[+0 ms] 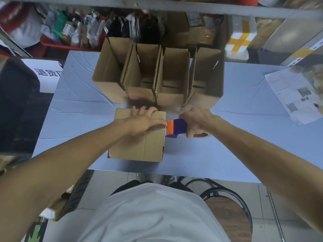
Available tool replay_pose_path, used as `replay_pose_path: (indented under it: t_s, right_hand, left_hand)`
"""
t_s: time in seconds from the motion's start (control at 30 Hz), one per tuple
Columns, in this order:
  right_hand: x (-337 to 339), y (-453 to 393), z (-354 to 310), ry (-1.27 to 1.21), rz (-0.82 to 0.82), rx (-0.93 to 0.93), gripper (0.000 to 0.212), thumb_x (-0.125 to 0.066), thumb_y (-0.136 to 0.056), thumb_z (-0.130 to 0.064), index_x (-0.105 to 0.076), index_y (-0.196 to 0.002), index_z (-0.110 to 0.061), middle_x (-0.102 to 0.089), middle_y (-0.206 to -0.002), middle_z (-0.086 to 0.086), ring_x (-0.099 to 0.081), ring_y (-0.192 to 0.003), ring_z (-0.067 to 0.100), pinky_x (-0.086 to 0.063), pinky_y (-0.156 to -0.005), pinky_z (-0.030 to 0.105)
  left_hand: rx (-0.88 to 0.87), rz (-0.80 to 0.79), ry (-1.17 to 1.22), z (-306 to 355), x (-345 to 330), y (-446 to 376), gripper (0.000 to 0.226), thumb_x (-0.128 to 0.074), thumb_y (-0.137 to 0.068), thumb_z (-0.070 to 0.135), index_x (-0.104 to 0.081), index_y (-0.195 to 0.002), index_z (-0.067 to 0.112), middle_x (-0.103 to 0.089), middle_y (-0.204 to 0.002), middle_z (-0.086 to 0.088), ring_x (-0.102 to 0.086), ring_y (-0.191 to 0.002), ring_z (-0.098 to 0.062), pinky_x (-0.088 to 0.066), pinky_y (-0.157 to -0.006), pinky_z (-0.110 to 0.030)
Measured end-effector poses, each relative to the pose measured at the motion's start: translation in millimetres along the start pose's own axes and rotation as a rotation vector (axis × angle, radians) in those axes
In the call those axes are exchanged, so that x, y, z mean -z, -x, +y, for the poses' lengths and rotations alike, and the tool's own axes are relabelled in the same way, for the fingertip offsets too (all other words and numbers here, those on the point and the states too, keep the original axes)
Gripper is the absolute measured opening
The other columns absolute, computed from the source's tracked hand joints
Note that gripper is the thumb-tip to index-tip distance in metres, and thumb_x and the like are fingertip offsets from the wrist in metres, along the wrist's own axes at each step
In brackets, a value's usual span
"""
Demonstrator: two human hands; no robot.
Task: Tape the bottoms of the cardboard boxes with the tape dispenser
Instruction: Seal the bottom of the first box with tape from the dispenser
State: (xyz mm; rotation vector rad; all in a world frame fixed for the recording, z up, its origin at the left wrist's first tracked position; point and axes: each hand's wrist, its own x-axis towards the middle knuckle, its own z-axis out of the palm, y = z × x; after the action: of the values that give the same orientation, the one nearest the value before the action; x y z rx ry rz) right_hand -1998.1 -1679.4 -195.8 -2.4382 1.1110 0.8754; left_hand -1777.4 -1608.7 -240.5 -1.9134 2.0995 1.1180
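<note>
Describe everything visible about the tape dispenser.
The tape dispenser has a dark blue plastic body and an orange front piece. The right hand grips it from above, covering its rear, where a brownish tape roll shows below the fingers. It lies roughly level, its orange end against the upper right edge of the closed cardboard box, beside the left hand's thumb, above the light blue table.

White top point(153, 212), bare forearms (sleeves unseen), seemingly dark trousers point(129, 185).
</note>
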Motion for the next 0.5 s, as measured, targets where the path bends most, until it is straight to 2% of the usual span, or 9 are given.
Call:
replay_pose_path:
  t_s: [0.03,0.1,0.17,0.23,0.27,0.3,0.37,0.43,0.5]
  right_hand:
    - [8.4,-1.9,0.4,-0.043,-0.082,-0.019,0.041,-0.075,-0.060,-0.033,-0.055,-0.095,-0.025,-0.061,-0.082,-0.003,-0.058,-0.077,0.020,-0.039,-0.052,0.025]
    - [14.0,-1.4,3.9,-0.087,-0.233,-0.062,0.038,-0.076,-0.058,-0.032,-0.061,-0.092,-0.024,-0.064,-0.084,-0.002,-0.059,-0.073,0.017,-0.040,-0.052,0.024]
    - [-1.3,8.0,12.8,0.026,-0.241,-0.113,0.035,-0.072,-0.057,-0.026,-0.064,-0.092,-0.022,-0.065,-0.084,-0.001,-0.059,-0.067,0.017,-0.039,-0.051,0.022]
    - [-29.8,26.1,27.3,0.061,-0.180,-0.167,0.034,-0.066,-0.057,-0.022,-0.059,-0.090,-0.024,-0.061,-0.080,-0.002,-0.055,-0.063,0.017,-0.037,-0.052,0.022]
    - [-43.0,34.3,36.4,-0.017,-0.148,-0.185,0.033,-0.065,-0.056,-0.023,-0.055,-0.087,-0.026,-0.059,-0.077,-0.003,-0.054,-0.063,0.017,-0.037,-0.052,0.022]
    - [-52.5,42.6,45.2,-0.135,-0.113,-0.199,0.034,-0.067,-0.055,-0.025,-0.053,-0.086,-0.027,-0.060,-0.075,-0.004,-0.056,-0.064,0.016,-0.038,-0.052,0.023]
    - [-64.8,56.7,58.9,-0.424,0.031,-0.185,0.038,-0.075,-0.062,-0.029,-0.054,-0.093,-0.033,-0.064,-0.080,-0.009,-0.060,-0.072,0.015,-0.041,-0.054,0.023]
    - [-70.1,69.7,59.2,-0.699,0.232,-0.154,0.043,-0.081,-0.068,-0.038,-0.055,-0.102,-0.040,-0.066,-0.084,-0.016,-0.062,-0.073,0.008,-0.043,-0.054,0.016]
    - [-69.2,80.7,48.7,-0.929,0.389,-0.116,0.050,-0.084,-0.068,-0.050,-0.056,-0.108,-0.045,-0.066,-0.089,-0.023,-0.064,-0.078,0.002,-0.050,-0.054,0.013]
  left_hand:
    - [0.037,-0.038,-0.015,1.1,2.4,0.3,0.038,-0.043,-0.076,0.083,-0.022,-0.107,0.082,-0.013,-0.127,0.024,0.004,-0.126,-0.011,0.003,-0.108,-0.055]
    - [0.082,-0.067,-0.030,1.4,3.0,-2.4,0.071,-0.033,-0.063,0.095,-0.026,-0.126,0.065,-0.017,-0.144,0.014,0.003,-0.137,-0.022,0.004,-0.112,-0.055]
    - [0.093,-0.065,-0.044,2.5,4.8,-0.9,0.065,-0.035,-0.065,0.093,-0.024,-0.123,0.066,-0.020,-0.146,0.006,0.002,-0.134,-0.021,0.003,-0.111,-0.055]
    - [0.087,-0.072,-0.050,1.5,4.2,-1.4,0.054,-0.034,-0.069,0.090,-0.022,-0.118,0.071,-0.019,-0.147,0.004,0.004,-0.131,-0.018,0.004,-0.110,-0.056]
    - [0.080,-0.094,-0.076,1.7,3.4,-2.0,0.062,-0.032,-0.068,0.090,-0.022,-0.125,0.067,-0.018,-0.149,0.002,0.006,-0.136,-0.022,0.007,-0.110,-0.056]
    - [0.083,-0.119,-0.098,3.1,3.0,-2.9,0.071,-0.030,-0.067,0.090,-0.021,-0.131,0.060,-0.015,-0.152,-0.001,0.007,-0.140,-0.027,0.010,-0.111,-0.057]
    - [0.110,-0.160,-0.131,10.3,5.3,-4.5,0.073,-0.029,-0.069,0.087,-0.019,-0.134,0.056,-0.009,-0.157,-0.005,0.011,-0.145,-0.031,0.014,-0.110,-0.059]
    - [0.137,-0.193,-0.183,22.4,7.6,-4.3,0.074,-0.029,-0.070,0.079,-0.019,-0.138,0.051,-0.003,-0.160,-0.009,0.013,-0.147,-0.033,0.011,-0.110,-0.061]
    - [0.175,-0.219,-0.180,38.8,8.6,-1.8,0.079,-0.041,-0.078,0.064,-0.015,-0.148,0.037,0.000,-0.161,-0.015,0.011,-0.148,-0.037,0.006,-0.114,-0.061]
